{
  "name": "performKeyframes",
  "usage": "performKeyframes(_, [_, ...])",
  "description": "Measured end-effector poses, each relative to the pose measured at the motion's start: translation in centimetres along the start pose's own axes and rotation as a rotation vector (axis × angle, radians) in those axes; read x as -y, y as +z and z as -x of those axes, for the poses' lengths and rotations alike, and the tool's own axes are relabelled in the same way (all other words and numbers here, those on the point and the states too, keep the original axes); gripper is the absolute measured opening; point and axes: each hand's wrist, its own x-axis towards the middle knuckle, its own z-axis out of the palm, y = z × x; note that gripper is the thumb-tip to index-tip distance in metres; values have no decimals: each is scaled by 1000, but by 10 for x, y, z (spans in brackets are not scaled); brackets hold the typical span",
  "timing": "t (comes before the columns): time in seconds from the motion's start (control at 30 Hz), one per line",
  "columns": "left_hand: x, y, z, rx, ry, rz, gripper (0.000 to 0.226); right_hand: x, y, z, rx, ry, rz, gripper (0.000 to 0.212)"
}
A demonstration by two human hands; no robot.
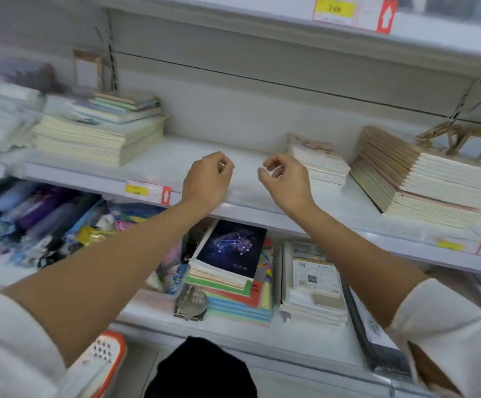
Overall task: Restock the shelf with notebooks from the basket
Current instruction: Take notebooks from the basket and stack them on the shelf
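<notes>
Both my hands hover over the bare middle of the white shelf. My left hand has loosely curled fingers and holds nothing. My right hand is the same, fingers bent and empty. Left of them lies a tall stack of cream notebooks. Just right of my right hand sits a small stack of notebooks, and beyond it a big leaning stack with brown spines. A corner of the orange and white basket shows at the bottom left, under my left forearm.
The shelf below holds a dark constellation notebook on coloured paper pads, a white notebook pile and pencil cases at the left. Price tags line the shelf edge. Another shelf overhangs above.
</notes>
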Motion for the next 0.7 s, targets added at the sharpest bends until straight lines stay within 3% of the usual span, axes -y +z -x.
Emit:
performKeyframes(0.4, [135,-166,124,-46,-253,-114,22,111,155,120,471,10,-136,8])
performKeyframes(0.6, [207,-217,190,-80,-476,-142,20,132,234,199,669,114,-211,9])
performKeyframes(0.7, [239,-233,223,-96,-566,-145,20,135,263,231,871,102,-186,11])
